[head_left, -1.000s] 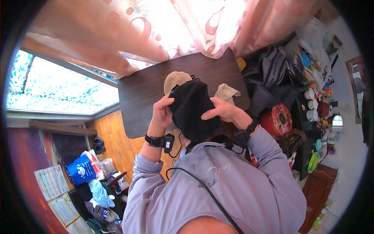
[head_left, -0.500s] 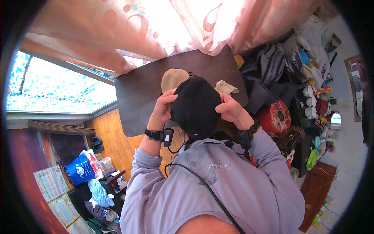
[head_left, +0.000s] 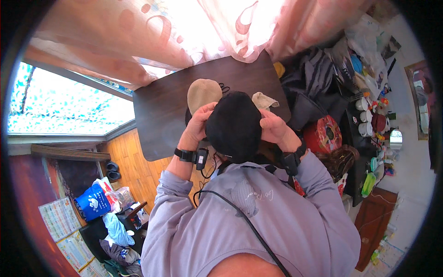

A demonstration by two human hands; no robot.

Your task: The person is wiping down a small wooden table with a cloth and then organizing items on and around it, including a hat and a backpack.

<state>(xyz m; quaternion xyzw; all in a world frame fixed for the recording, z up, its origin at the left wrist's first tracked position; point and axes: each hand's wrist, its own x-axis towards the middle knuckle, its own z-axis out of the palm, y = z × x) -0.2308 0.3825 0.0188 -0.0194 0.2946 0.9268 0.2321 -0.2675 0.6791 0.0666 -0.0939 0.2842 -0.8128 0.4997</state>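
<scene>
Left hand: the left hand (head_left: 197, 127) grips the left edge of a black knit cap (head_left: 233, 124), fingers curled onto the fabric.
Right hand: the right hand (head_left: 273, 128) clamps the opposite edge.
Cap's place: between both hands, raised above the dark wooden table (head_left: 161, 115).
Axis: long axis runs away from the chest, crown pointing toward the pink curtain (head_left: 138, 41).
Doing it well: I judge an even grip on both sides keeps the fabric from twisting.
Nearby: a beige cap (head_left: 201, 92) lies just beyond the left hand; a folded beige cloth (head_left: 265, 99) just beyond the right.

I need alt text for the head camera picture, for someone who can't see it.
Both hands, left and right, grip a black cap over a dark table. A tan cap and a beige cloth lie behind it, under pink curtains.
</scene>
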